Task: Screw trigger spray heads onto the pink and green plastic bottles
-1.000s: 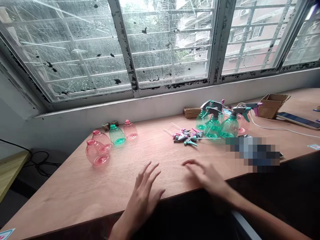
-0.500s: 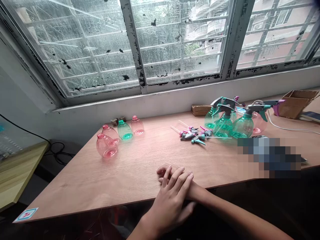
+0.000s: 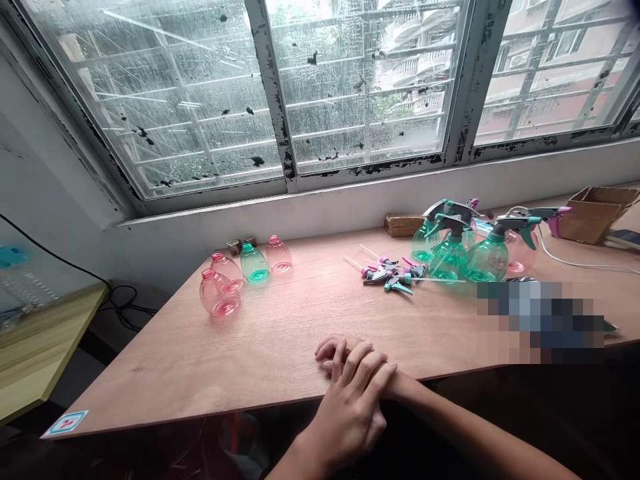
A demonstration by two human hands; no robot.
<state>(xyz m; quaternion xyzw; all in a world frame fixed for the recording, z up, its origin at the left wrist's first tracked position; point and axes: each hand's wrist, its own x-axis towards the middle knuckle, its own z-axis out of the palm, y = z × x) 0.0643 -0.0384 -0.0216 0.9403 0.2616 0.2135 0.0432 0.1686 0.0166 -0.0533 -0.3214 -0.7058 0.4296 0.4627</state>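
Note:
My left hand (image 3: 353, 393) lies across the back of my right hand, its fingers spread and slightly bent. Beneath it, my right hand (image 3: 334, 347) rests on the wooden table near the front edge. Its fingertips show, loosely curved and a little apart, holding nothing visible; the rest is covered. Beyond my hands lies a pile of spray heads (image 3: 393, 273) with thin tubes. Green spray bottles (image 3: 447, 260) fitted with trigger heads stand at the back right, with a pink bottle (image 3: 520, 252) among them. On the left stand several headless bottles, pink (image 3: 220, 297) and green (image 3: 255, 265).
A brown cardboard block (image 3: 403, 225) lies by the wall. An open cardboard box (image 3: 597, 213) and a white cable (image 3: 580, 260) are at the right. A pixelated dark object (image 3: 545, 320) lies near the front edge. A label (image 3: 67, 423) marks the left corner of the table (image 3: 165, 373).
The view has shifted slightly, so the table appears a little lower and further right. My left hand's thumb has tucked in closer. The bottles and spray heads have stayed in place.

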